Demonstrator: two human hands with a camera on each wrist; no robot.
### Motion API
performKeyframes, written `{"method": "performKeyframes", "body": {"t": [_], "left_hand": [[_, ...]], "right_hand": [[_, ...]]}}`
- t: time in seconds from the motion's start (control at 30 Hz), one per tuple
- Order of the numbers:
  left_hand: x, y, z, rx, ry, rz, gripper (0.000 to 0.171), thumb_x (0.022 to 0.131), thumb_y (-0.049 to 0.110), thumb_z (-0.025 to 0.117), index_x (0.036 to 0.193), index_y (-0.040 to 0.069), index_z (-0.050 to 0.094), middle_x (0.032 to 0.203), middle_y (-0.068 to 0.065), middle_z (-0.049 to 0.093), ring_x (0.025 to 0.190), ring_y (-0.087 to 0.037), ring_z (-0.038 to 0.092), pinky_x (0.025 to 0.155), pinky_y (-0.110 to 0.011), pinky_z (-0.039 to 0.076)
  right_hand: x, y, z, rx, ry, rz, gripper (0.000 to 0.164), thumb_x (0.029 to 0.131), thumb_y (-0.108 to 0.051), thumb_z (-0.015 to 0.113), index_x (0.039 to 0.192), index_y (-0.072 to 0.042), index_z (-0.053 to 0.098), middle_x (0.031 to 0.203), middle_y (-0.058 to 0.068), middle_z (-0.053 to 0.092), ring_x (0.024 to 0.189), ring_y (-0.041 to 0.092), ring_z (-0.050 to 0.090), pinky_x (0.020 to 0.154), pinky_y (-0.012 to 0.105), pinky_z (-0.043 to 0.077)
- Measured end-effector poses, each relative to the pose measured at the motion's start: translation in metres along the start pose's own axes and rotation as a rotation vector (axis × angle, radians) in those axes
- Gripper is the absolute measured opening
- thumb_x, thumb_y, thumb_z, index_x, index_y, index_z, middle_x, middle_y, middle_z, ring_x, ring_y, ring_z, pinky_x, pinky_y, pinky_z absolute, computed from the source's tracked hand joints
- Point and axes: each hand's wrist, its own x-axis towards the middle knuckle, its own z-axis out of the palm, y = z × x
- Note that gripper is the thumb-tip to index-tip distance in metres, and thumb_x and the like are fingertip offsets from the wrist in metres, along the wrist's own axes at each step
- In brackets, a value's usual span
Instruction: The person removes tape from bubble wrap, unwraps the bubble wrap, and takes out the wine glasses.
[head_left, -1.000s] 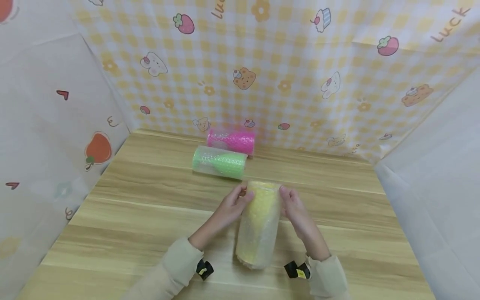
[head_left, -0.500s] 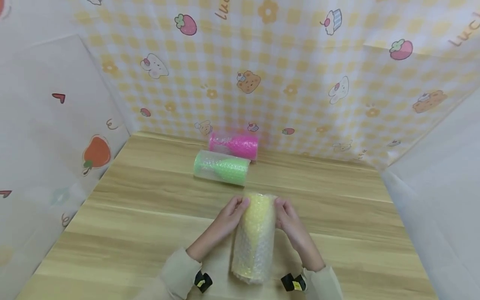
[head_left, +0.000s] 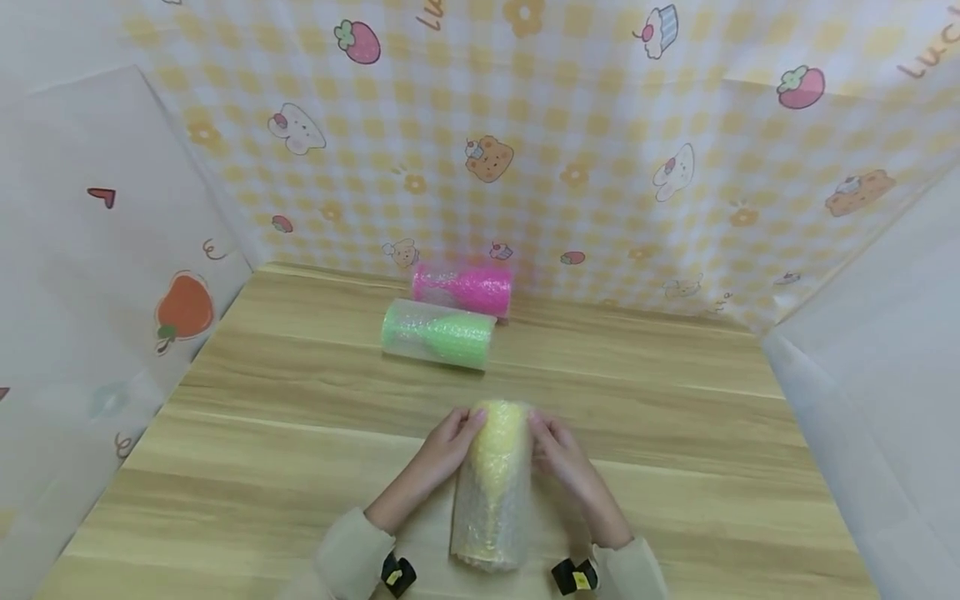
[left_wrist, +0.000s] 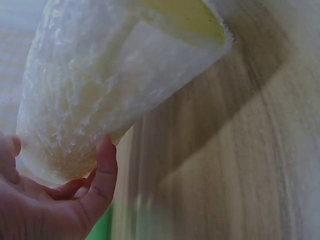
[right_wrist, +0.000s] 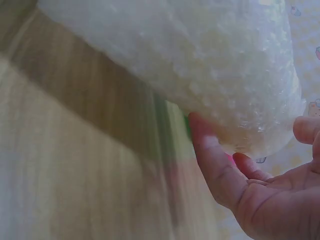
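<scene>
A yellow goblet (head_left: 495, 467) rolled in clear bubble wrap is held between my two hands, its wider bowl end pointing away from me. My left hand (head_left: 441, 450) grips the left side of that far end, thumb on top. On the opposite side my right hand (head_left: 566, 458) grips it the same way. In the left wrist view the bubble wrap (left_wrist: 90, 100) is raised over the wood, with the fingers curled under its end. The right wrist view shows the wrapped goblet (right_wrist: 215, 75) between thumb and fingers, its shadow on the tabletop below.
Two more wrapped goblets lie on their sides farther back: a green goblet (head_left: 438, 335) and, behind it, a pink goblet (head_left: 463, 289) near the checkered backdrop (head_left: 585, 125). The wooden table (head_left: 247, 467) has white cloth walls at left and right.
Both hands have drawn the wrapped yellow goblet toward me and a little to the left, still holding its far end. The green and pink goblets lie as before; the camera view has shifted slightly.
</scene>
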Motion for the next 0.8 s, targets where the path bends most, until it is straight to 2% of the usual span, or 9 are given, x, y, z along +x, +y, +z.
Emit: {"method": "performKeyframes", "body": {"t": [0.17, 0.3, 0.4, 0.47, 0.53, 0.63, 0.7, 0.8], "left_hand": [[0.001, -0.005, 0.002, 0.034, 0.009, 0.026, 0.072, 0.094, 0.055, 0.036, 0.139, -0.001, 0.032, 0.134, -0.028, 0.045, 0.122, -0.043, 0.046, 0.1, -0.055, 0.04], [0.0, -0.009, 0.004, 0.071, 0.022, 0.083, 0.064, 0.097, 0.046, 0.04, 0.141, 0.001, 0.029, 0.134, -0.027, 0.041, 0.112, -0.041, 0.052, 0.089, -0.049, 0.049], [-0.002, -0.008, 0.004, 0.096, 0.07, 0.166, 0.054, 0.097, 0.034, 0.046, 0.141, 0.005, 0.032, 0.133, -0.022, 0.039, 0.107, -0.034, 0.053, 0.082, -0.04, 0.052], [-0.004, -0.009, 0.003, 0.114, 0.108, 0.246, 0.049, 0.095, 0.026, 0.051, 0.138, 0.008, 0.037, 0.134, -0.019, 0.038, 0.109, -0.031, 0.05, 0.083, -0.04, 0.051], [-0.007, -0.009, 0.002, 0.14, 0.124, 0.329, 0.046, 0.091, 0.022, 0.057, 0.134, 0.013, 0.045, 0.137, -0.015, 0.038, 0.119, -0.032, 0.044, 0.091, -0.048, 0.047], [-0.012, -0.007, 0.002, 0.226, 0.086, 0.421, 0.047, 0.087, 0.023, 0.063, 0.132, 0.017, 0.049, 0.145, -0.009, 0.034, 0.13, -0.034, 0.034, 0.096, -0.058, 0.04], [-0.014, -0.007, 0.004, 0.288, 0.046, 0.44, 0.052, 0.086, 0.028, 0.064, 0.135, 0.021, 0.048, 0.15, -0.004, 0.029, 0.135, -0.032, 0.027, 0.1, -0.061, 0.035], [-0.015, -0.008, 0.007, 0.364, 0.017, 0.461, 0.059, 0.087, 0.033, 0.063, 0.14, 0.022, 0.041, 0.153, -0.001, 0.023, 0.137, -0.032, 0.024, 0.101, -0.061, 0.034]], "right_hand": [[0.003, 0.01, -0.005, -0.004, -0.052, -0.032, 0.049, 0.099, -0.03, 0.042, 0.126, 0.01, 0.043, 0.09, 0.008, 0.054, 0.073, 0.015, 0.056, 0.065, 0.028, 0.055], [0.006, 0.019, -0.009, -0.041, -0.122, -0.063, 0.053, 0.1, -0.03, 0.04, 0.127, 0.016, 0.04, 0.096, 0.018, 0.059, 0.075, 0.016, 0.061, 0.068, 0.031, 0.056], [0.007, 0.021, -0.01, -0.08, -0.164, -0.065, 0.056, 0.1, -0.031, 0.039, 0.128, 0.018, 0.038, 0.104, 0.026, 0.059, 0.079, 0.017, 0.063, 0.071, 0.033, 0.057], [0.008, 0.022, -0.01, -0.098, -0.176, -0.061, 0.056, 0.1, -0.031, 0.04, 0.13, 0.016, 0.038, 0.108, 0.028, 0.058, 0.08, 0.018, 0.063, 0.073, 0.035, 0.057], [0.006, 0.02, -0.009, -0.11, -0.148, -0.073, 0.053, 0.099, -0.029, 0.044, 0.131, 0.012, 0.039, 0.111, 0.027, 0.057, 0.081, 0.019, 0.063, 0.073, 0.038, 0.057], [0.001, 0.015, -0.008, -0.166, -0.064, -0.107, 0.05, 0.095, -0.029, 0.051, 0.132, 0.003, 0.044, 0.113, 0.022, 0.058, 0.081, 0.023, 0.063, 0.071, 0.039, 0.056], [-0.005, 0.01, -0.007, -0.243, 0.005, -0.155, 0.05, 0.093, -0.029, 0.056, 0.131, 0.0, 0.046, 0.115, 0.018, 0.059, 0.085, 0.024, 0.062, 0.072, 0.037, 0.055], [-0.013, 0.005, -0.004, -0.352, 0.096, -0.235, 0.046, 0.09, -0.028, 0.06, 0.128, -0.003, 0.05, 0.114, 0.013, 0.06, 0.09, 0.022, 0.06, 0.077, 0.031, 0.052]]}}
